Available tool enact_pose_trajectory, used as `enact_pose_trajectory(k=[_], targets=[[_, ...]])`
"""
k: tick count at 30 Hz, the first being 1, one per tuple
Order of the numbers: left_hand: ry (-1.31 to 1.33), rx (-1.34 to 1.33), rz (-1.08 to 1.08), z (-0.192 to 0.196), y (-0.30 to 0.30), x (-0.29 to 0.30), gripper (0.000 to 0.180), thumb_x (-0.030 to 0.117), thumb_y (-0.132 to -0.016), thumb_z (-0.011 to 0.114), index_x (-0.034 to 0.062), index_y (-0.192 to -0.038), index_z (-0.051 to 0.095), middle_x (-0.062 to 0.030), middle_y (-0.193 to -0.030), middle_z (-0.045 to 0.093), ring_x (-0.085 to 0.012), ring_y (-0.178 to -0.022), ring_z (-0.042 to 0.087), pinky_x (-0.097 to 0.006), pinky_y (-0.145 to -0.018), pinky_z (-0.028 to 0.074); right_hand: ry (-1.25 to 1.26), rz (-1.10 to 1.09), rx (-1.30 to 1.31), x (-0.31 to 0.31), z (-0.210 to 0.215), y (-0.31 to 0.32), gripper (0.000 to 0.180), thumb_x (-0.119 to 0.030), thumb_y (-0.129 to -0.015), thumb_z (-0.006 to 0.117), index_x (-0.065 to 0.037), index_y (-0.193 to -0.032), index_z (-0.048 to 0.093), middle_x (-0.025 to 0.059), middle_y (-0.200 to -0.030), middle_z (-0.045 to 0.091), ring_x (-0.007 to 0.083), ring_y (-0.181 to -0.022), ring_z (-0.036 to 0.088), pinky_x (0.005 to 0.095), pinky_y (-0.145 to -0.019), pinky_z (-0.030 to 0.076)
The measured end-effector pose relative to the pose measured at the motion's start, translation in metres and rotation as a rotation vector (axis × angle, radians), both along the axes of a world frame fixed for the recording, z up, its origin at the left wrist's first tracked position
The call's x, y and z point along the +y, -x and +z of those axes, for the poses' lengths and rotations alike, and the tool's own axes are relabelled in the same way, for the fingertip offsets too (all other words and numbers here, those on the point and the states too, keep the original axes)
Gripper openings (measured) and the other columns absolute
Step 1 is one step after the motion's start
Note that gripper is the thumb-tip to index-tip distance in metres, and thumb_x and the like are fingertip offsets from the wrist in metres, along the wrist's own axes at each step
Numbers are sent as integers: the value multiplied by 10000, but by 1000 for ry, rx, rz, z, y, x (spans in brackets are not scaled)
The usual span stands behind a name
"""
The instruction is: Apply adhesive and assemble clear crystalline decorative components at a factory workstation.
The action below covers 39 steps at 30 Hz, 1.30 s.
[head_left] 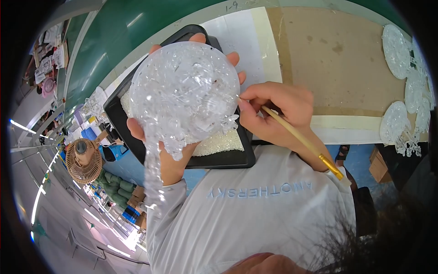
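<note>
Clear crystal ornament (185,89) sits gripped in the left hand (171,150) above a black tray (228,157); the right hand (276,114) pinches 1 wooden brush (303,141) against it.

Glossy clear-plastic disc (185,89) — matt wooden brush handle (296,134), black plastic tray (228,160).

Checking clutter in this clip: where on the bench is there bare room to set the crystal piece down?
The brown board is bare between the white sheet and the clear discs at the right edge. The black tray is full of beads, with the left hand, crystal piece and right hand over it.
</note>
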<state>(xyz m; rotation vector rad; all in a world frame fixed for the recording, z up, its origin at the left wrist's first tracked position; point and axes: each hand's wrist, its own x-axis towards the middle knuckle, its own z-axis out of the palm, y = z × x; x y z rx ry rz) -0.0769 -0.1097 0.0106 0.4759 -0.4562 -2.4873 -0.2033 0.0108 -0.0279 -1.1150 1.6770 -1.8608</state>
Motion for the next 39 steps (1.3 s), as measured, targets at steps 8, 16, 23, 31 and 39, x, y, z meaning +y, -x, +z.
enact_pose_trajectory(k=[8, 16, 23, 31, 39], targets=[[-162, -236, 67, 14, 4, 4, 1043, 681, -705, 730, 318, -1537, 216, -187, -1585, 143, -580, -1367, 241, -724, -1055, 337, -72, -2, -30, 4, 2, -1, 112, 38, -718, 758, -11, -793, 691, 31, -598, 621, 89, -507, 591, 214, -492, 443], [-159, -311, 20, 24, 15, 1, 667, 639, -931, 428, 145, -1374, 502, -248, -1306, 565, -413, -1206, 562, -595, -1041, 437, -113, 7, -82, 5, 3, 0, 106, 44, -734, 742, -6, -808, 684, 26, -611, 621, 68, -528, 573, 210, -511, 444], [-37, 134, -78, 2, -2, -7, 986, 695, -732, 693, 337, -1531, 239, -193, -1585, 196, -607, -1353, 251, -756, -1080, 238, 3, 19, -158, 10, 5, 3, 143, 51, -814, 664, 27, -952, 638, 52, -718, 640, 76, -556, 545, 220, -497, 429], [-2, -198, -253, 1, 10, -2, 1010, 753, -744, 632, 299, -1547, 221, -234, -1560, 249, -578, -1345, 305, -757, -1019, 316, 339, -65, -149, 10, 0, 7, 176, 43, -870, 615, 10, -1010, 514, 160, -979, 579, 160, -674, 630, 252, -580, 525], [-250, 197, -144, 3, 0, 10, 1075, 798, -748, 581, 236, -1566, 169, -363, -1514, 219, -618, -1242, 403, -742, -866, 452, 248, -31, 27, 15, 0, 13, 224, 59, -830, 671, -20, -941, 493, 180, -967, 597, 199, -717, 657, 273, -618, 576]])
